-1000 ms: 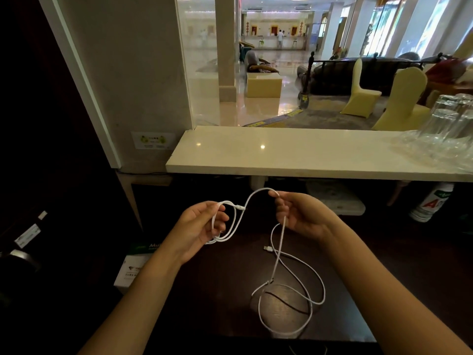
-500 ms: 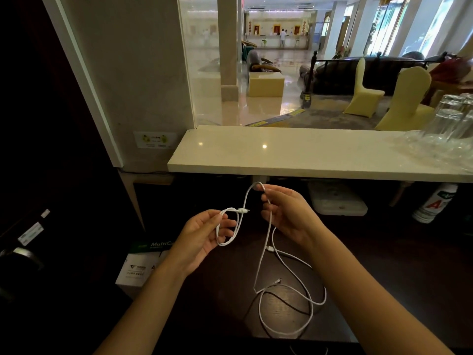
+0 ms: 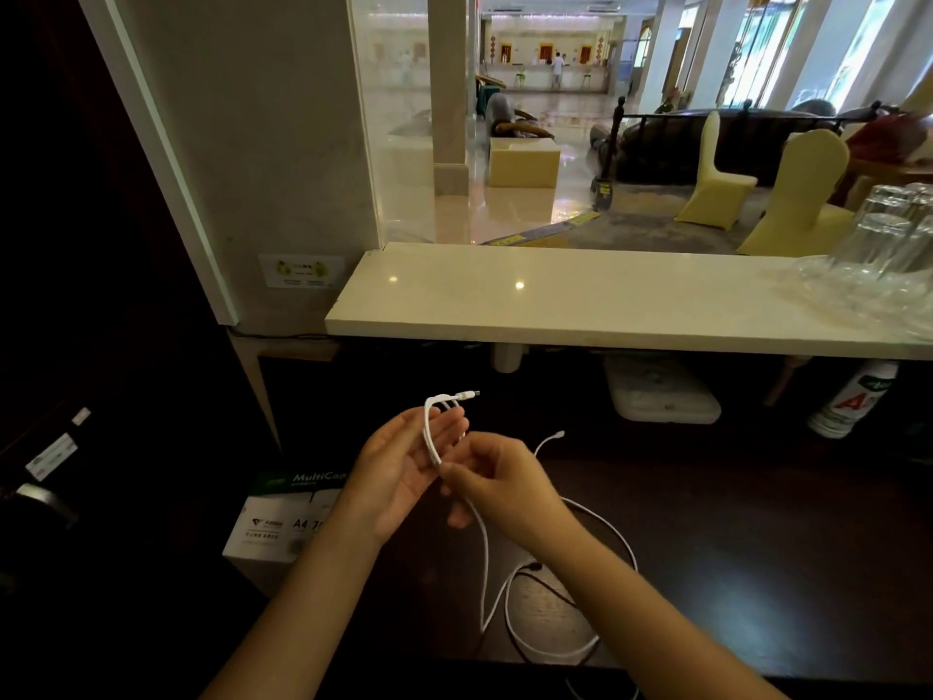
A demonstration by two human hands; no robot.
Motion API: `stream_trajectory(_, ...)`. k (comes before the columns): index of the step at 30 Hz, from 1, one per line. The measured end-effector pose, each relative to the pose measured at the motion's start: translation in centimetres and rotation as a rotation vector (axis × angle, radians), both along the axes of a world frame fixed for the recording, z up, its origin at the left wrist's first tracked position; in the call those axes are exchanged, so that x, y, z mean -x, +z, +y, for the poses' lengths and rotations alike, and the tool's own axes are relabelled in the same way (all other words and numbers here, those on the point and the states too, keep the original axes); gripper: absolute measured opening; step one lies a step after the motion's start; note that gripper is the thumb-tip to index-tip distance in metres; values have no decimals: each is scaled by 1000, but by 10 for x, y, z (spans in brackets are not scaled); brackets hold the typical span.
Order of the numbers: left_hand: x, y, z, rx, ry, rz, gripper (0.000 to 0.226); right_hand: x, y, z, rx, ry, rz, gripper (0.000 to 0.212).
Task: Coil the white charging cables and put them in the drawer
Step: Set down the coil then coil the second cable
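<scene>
A pale, glossy stone ledge point(image 3: 580, 305) spans the view above a dark matte counter point(image 3: 757, 573). On the counter trails a thin, limp white charging cable point(image 3: 603, 649) in loose curves. The left hand point(image 3: 399, 477), fingers loosely cupped, holds a small started coil; the right hand point(image 3: 497, 490) pinches the strand beside it. Best to feed even loops without twisting. No drawer is visible
</scene>
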State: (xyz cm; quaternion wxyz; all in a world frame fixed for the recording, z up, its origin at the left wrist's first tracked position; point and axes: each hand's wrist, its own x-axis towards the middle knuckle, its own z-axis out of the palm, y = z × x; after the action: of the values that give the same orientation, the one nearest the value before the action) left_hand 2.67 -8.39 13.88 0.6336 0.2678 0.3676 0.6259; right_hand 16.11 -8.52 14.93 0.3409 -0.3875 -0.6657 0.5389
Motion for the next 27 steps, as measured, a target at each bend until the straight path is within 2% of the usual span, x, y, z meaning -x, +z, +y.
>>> stream_trajectory(4,4,1,1,18,32,-114,21,4,-17,-8,-122,-54,-106,23)
stream_trajectory(8,10,6,1,-6,7,-274,19,5,-30,-9,-13,56,-116,22)
stream_trajectory(10,16,8,0,-6,-6,-295,24,1,-32,-7,103,123,-55,16)
stream_trajectory(12,23,8,-2,-6,-35,-298,29,-3,-28,-1,212,103,37,7)
stream_trajectory(15,24,6,-3,13,-71,-250,27,-8,-17,15,384,4,248,21)
stream_trajectory(17,20,4,-4,28,-71,-207,24,-12,-10,25,399,-7,334,25)
stream_trajectory(20,14,3,-4,36,-57,-201,26,-16,-7,32,349,-20,345,17)
stream_trajectory(27,3,4,0,17,-18,-176,25,-12,-9,36,476,-100,543,22)
